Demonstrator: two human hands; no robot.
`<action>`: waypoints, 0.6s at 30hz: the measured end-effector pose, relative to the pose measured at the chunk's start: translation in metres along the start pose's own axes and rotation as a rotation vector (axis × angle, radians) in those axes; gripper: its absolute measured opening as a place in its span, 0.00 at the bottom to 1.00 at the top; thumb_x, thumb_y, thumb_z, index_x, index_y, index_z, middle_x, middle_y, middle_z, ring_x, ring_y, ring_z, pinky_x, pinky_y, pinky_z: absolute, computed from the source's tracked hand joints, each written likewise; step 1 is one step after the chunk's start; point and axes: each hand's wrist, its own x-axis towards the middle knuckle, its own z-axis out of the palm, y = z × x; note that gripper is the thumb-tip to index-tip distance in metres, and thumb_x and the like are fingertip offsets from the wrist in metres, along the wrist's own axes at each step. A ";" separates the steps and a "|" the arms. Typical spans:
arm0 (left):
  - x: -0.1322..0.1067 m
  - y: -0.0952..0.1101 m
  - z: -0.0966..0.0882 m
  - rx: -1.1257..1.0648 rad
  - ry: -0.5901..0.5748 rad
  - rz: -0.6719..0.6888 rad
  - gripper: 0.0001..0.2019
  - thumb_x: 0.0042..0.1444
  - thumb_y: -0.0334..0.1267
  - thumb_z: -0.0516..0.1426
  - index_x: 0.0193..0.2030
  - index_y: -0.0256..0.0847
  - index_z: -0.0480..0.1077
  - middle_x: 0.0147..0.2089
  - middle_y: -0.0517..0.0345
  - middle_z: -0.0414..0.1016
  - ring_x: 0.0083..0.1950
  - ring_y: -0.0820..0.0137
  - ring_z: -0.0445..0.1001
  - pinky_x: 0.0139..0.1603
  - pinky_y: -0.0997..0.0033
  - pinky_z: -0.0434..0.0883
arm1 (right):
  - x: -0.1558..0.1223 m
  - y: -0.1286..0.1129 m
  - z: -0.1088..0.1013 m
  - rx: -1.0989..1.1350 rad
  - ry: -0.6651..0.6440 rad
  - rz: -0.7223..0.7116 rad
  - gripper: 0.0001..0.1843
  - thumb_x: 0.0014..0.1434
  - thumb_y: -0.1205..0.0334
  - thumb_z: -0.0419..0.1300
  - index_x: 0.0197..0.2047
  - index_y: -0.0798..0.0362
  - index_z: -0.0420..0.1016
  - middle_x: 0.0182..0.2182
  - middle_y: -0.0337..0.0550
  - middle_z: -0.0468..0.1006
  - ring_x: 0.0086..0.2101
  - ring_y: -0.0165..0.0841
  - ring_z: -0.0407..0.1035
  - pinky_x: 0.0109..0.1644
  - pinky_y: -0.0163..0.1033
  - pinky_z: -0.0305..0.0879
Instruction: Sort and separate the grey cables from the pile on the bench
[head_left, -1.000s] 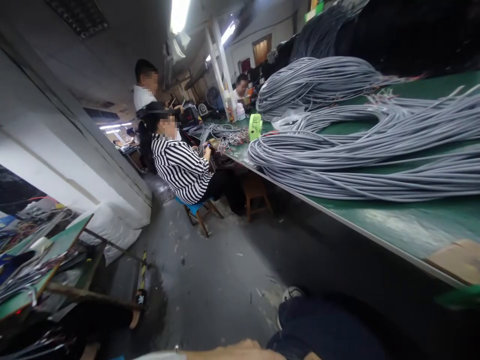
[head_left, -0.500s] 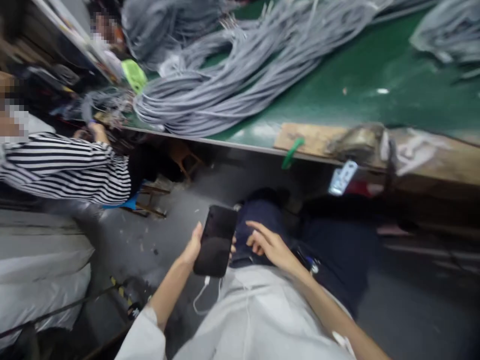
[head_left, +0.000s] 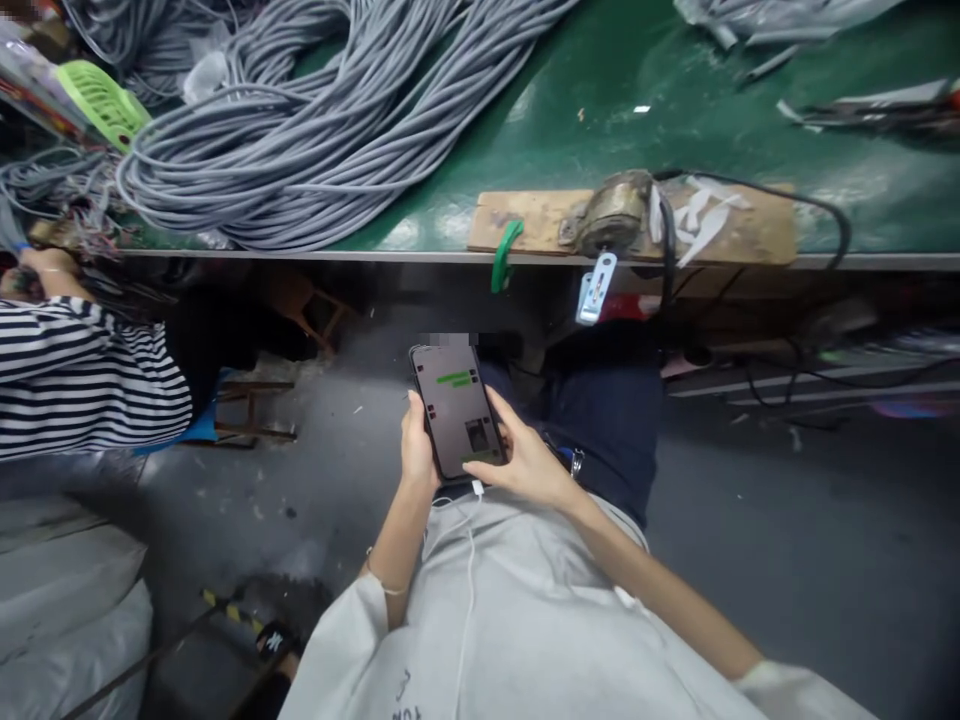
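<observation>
A smartphone [head_left: 454,410] with a lit screen lies face up in front of my body, above my lap. Its screen shows what looks like a chat with green bubbles. My left hand [head_left: 418,440] is wrapped round the phone's left edge. On the right side, my right hand [head_left: 525,455] grips the phone too, its thumb over the lower part of the screen and its fingers behind the right edge. A white cable [head_left: 478,489] is plugged into the phone's bottom end and runs down over my light shirt.
Bundles of grey cable [head_left: 300,150] lie on the green table [head_left: 525,130]. At its front edge sit a wooden board [head_left: 525,215], a metal device [head_left: 615,210], and a green clip [head_left: 506,255]. Pliers [head_left: 892,108] lie far right. A person in a striped sleeve [head_left: 90,375] sits at left.
The phone's screen has gone from dark to lit. My right hand has moved from beside the phone onto its lower right side. The view has shifted to the right.
</observation>
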 end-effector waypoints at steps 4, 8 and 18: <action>-0.005 0.001 0.000 0.011 -0.051 0.050 0.21 0.53 0.52 0.56 0.41 0.34 0.73 0.42 0.45 0.80 0.55 0.55 0.73 0.59 0.55 0.67 | -0.001 -0.004 -0.005 0.012 -0.020 -0.022 0.53 0.48 0.59 0.63 0.70 0.61 0.39 0.37 0.46 0.79 0.34 0.33 0.74 0.41 0.38 0.73; -0.008 0.002 -0.006 0.046 -0.245 0.158 0.26 0.39 0.38 0.59 0.50 0.41 0.70 0.49 0.52 0.77 0.56 0.56 0.71 0.59 0.56 0.67 | -0.001 -0.008 -0.009 0.049 0.019 -0.031 0.50 0.49 0.58 0.61 0.69 0.62 0.42 0.41 0.49 0.78 0.35 0.33 0.74 0.40 0.37 0.73; -0.004 -0.003 -0.013 0.176 -0.505 0.189 0.46 0.29 0.27 0.58 0.62 0.47 0.58 0.53 0.54 0.75 0.55 0.56 0.72 0.55 0.59 0.70 | 0.000 -0.002 -0.011 0.078 0.195 -0.026 0.45 0.49 0.54 0.62 0.65 0.64 0.53 0.40 0.50 0.80 0.35 0.36 0.76 0.40 0.39 0.75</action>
